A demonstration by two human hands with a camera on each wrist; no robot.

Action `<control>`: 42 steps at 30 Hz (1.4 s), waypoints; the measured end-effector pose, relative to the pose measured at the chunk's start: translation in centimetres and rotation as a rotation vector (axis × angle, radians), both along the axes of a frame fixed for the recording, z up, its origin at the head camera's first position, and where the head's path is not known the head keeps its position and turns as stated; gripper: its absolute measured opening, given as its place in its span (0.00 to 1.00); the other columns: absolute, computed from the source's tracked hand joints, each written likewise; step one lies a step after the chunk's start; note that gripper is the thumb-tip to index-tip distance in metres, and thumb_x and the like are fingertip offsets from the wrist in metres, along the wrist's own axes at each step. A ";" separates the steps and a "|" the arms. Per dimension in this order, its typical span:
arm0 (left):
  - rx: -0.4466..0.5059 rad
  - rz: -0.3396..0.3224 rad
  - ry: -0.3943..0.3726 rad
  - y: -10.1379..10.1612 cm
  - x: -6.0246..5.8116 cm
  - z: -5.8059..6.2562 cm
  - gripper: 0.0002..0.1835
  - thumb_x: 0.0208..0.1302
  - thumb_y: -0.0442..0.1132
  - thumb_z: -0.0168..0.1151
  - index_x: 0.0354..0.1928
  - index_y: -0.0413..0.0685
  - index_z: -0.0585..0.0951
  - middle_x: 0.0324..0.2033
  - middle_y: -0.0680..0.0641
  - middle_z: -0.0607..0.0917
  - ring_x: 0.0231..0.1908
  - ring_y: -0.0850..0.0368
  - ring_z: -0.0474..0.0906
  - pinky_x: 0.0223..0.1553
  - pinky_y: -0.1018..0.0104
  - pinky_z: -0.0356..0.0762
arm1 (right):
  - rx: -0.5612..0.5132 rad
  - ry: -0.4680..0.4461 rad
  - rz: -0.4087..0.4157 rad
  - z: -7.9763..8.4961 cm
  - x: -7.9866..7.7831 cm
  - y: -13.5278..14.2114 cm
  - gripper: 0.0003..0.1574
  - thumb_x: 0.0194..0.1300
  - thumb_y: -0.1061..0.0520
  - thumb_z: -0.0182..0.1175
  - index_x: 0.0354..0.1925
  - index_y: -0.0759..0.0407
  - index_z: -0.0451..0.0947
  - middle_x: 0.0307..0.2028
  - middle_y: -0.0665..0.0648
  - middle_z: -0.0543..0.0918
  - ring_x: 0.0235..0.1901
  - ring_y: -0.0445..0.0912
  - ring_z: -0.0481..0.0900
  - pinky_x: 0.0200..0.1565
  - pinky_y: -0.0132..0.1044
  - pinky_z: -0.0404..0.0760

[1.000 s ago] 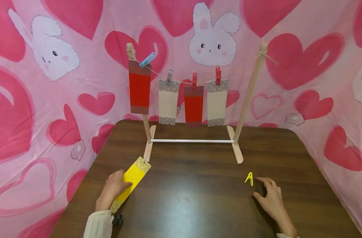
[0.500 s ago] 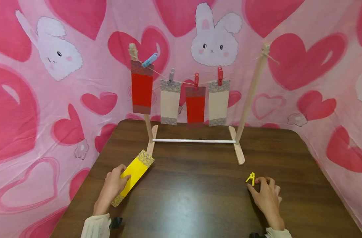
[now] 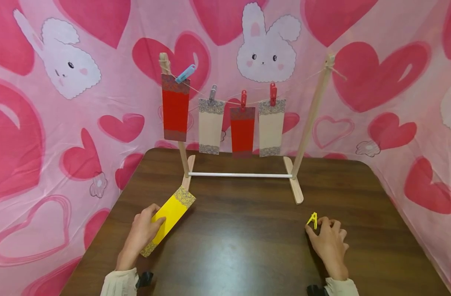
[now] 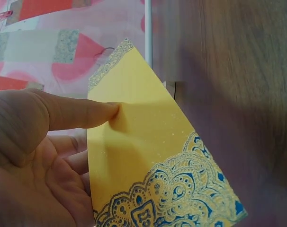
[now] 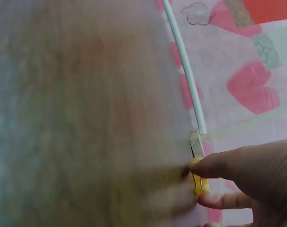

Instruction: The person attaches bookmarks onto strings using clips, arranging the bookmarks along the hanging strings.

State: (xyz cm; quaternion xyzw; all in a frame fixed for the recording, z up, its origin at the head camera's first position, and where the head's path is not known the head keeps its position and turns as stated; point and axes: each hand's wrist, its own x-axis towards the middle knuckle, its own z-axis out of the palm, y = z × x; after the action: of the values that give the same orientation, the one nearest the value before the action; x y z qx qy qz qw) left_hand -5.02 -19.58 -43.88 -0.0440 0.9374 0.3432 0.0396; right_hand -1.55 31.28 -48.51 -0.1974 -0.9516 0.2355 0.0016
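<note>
My left hand [image 3: 141, 232] pinches a yellow rectangular card [image 3: 172, 211] with lacy patterned ends. In the left wrist view the thumb presses the face of the yellow card [image 4: 143, 127], with the other fingers partly hidden behind it. At the right of the table, my right hand [image 3: 329, 244] holds a small yellow clothespin [image 3: 313, 218] between thumb and forefinger. The right wrist view has the thumb and a finger on either side of the clothespin [image 5: 201, 183].
A wooden stand with a white crossbar [image 3: 240, 175] is at the table's back. From its string hang two red cards [image 3: 175, 111] and two cream cards [image 3: 271, 127], held by a blue clothespin [image 3: 185, 74], a grey clothespin [image 3: 212, 94] and two red clothespins [image 3: 273, 94].
My right hand has moved left to the yellow clothespin and taken it between thumb and forefinger. The left hand has raised the yellow card slightly and shifted it a little right.
</note>
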 end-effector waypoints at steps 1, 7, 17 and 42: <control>0.002 -0.003 0.001 0.1 0.0 0.0 0.12 0.64 0.34 0.66 0.46 0.35 0.77 0.44 0.33 0.83 0.36 0.46 0.77 0.45 0.43 0.81 | -0.004 0.004 -0.003 0.0 0.1 0.0 0.30 0.67 0.43 0.62 0.54 0.64 0.68 0.61 0.77 0.58 0.56 0.77 0.58 0.42 0.75 0.65; 0.003 -0.017 0.027 0.8 -0.1 0.1 0.12 0.63 0.33 0.67 0.45 0.36 0.78 0.43 0.34 0.84 0.35 0.46 0.76 0.43 0.45 0.81 | 0.032 -0.025 0.025 0.3 -0.3 -0.3 0.52 0.58 0.27 0.64 0.58 0.68 0.64 0.59 0.79 0.58 0.53 0.78 0.59 0.38 0.75 0.68; 0.020 -0.041 0.042 2.1 -0.1 0.0 0.10 0.62 0.33 0.68 0.43 0.38 0.78 0.42 0.37 0.85 0.35 0.47 0.76 0.43 0.46 0.81 | 0.003 0.024 0.033 0.6 -0.9 -0.4 0.25 0.69 0.51 0.58 0.50 0.73 0.70 0.43 0.75 0.73 0.43 0.72 0.73 0.35 0.66 0.72; 0.182 -0.120 0.240 7.4 -1.5 1.5 0.12 0.62 0.33 0.70 0.45 0.44 0.80 0.39 0.43 0.85 0.34 0.50 0.78 0.37 0.61 0.80 | 0.045 0.666 0.079 11.6 0.9 6.6 0.13 0.62 0.62 0.64 0.44 0.67 0.83 0.33 0.66 0.84 0.30 0.14 0.61 0.34 0.36 0.64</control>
State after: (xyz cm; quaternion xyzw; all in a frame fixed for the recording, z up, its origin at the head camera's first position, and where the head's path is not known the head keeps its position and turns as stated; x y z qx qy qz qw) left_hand -6.48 -12.22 -42.40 0.0570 0.9014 0.4265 -0.0485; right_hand -0.69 37.90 -36.89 -0.0723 -0.9108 0.2659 0.3075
